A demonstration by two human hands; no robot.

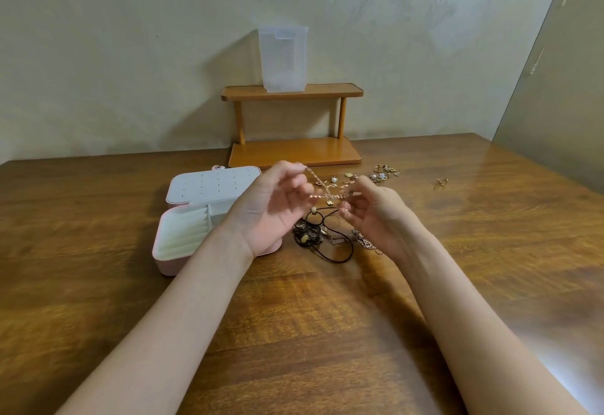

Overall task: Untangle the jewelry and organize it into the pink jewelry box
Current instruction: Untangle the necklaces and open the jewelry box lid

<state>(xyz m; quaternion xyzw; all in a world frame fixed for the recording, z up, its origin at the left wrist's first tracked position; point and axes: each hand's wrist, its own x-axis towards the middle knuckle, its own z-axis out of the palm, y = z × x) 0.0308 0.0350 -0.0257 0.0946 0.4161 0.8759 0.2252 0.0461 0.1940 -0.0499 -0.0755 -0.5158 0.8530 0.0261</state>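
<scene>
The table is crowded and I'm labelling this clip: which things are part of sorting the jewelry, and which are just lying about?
Part of the job:
- twisted chain, held by left hand and right hand
- tangled pile with black cord
- loose earrings
- open pink jewelry box

Lying about:
- wooden shelf
- clear plastic container on it

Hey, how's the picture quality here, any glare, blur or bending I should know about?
Head view: soft glare streaks the table at right; wide-angle bending curves its far edge; the left hand and right hand, pinching the twisted chain, look slightly smeared; small earrings behind them are too blurry to make out.
</scene>
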